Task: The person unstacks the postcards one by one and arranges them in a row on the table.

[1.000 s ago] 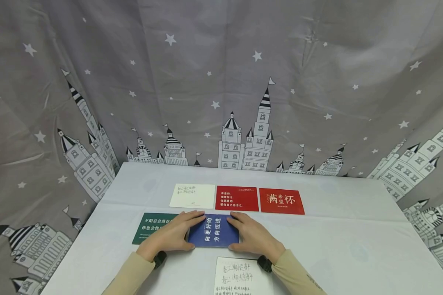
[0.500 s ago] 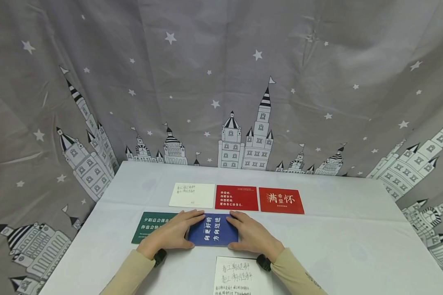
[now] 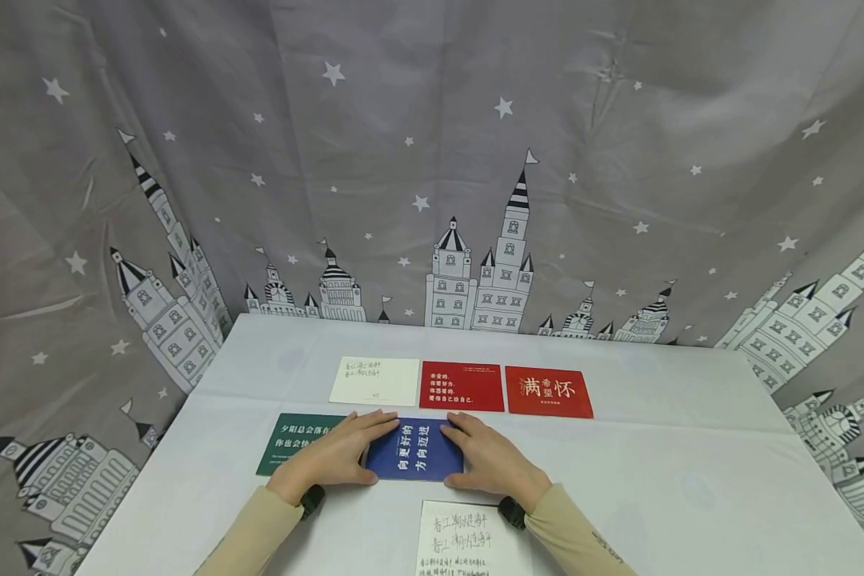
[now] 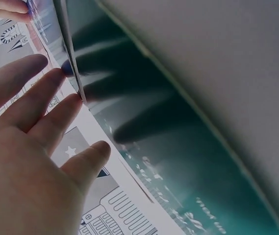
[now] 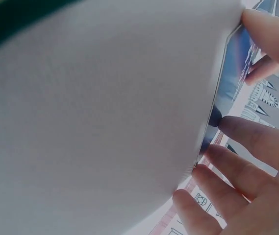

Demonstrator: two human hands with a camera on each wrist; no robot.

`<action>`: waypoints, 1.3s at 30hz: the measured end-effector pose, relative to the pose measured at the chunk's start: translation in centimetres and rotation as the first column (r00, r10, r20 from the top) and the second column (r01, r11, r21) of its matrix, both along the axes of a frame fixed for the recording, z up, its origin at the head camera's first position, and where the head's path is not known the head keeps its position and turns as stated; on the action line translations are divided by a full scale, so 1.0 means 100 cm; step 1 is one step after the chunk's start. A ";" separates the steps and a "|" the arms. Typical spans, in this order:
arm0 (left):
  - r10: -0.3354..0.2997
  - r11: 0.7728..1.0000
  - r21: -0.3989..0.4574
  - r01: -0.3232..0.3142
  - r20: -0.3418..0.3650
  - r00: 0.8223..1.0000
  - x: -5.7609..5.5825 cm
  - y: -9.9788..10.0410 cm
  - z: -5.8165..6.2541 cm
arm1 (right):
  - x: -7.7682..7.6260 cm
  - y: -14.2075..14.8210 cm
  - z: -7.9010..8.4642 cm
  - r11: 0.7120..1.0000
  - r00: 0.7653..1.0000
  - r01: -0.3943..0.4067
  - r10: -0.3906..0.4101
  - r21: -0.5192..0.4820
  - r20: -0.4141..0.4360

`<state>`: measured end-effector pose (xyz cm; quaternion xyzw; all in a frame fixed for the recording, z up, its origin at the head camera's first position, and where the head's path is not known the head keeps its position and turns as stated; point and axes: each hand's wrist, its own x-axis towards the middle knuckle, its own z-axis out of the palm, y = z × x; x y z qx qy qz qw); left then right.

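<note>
A blue card [image 3: 415, 450] with white Chinese lettering, turned sideways, lies flat in the middle of the head view. My left hand [image 3: 338, 452] touches its left edge, thumb at the near corner and fingertips towards the far one. At the opposite edge, my right hand [image 3: 493, 460] mirrors this, index finger at the far corner. Both wrist views show fairly straight, spread fingers with tips right at the card's edge. Beneath my left hand and partly hidden by it is a green card [image 3: 281, 444], which also fills much of the left wrist view [image 4: 178, 161].
On the white table [image 3: 691, 480], a row behind holds a cream handwritten card [image 3: 374, 382], a red card [image 3: 462, 387] and a second red card [image 3: 550, 392]. A handwritten sheet [image 3: 461, 544] lies nearest me. A grey castle-print curtain [image 3: 374, 160] rises behind.
Almost nothing differs: both hands stay at the blue card, which shifts very slightly at most. The other cards lie where they were.
</note>
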<state>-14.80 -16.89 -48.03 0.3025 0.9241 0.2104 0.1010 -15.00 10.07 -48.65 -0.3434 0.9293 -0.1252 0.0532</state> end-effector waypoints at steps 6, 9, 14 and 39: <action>-0.003 1.000 -0.001 0.003 0.010 1.000 0.001 0.001 0.003 | 0.000 -0.001 0.001 1.000 1.000 0.006 -0.006 0.001 0.021; -0.002 1.000 -0.002 0.002 0.012 1.000 0.002 0.001 0.004 | 0.000 -0.001 0.001 1.000 1.000 0.005 -0.005 0.002 0.023; -0.011 1.000 0.012 0.011 0.001 1.000 0.005 0.000 0.005 | 0.001 0.000 0.002 1.000 1.000 0.005 -0.004 -0.007 0.028; -0.101 0.994 0.039 0.103 -0.034 0.994 0.041 0.037 0.014 | 0.021 0.031 0.020 0.995 0.999 0.036 -0.033 -0.089 0.036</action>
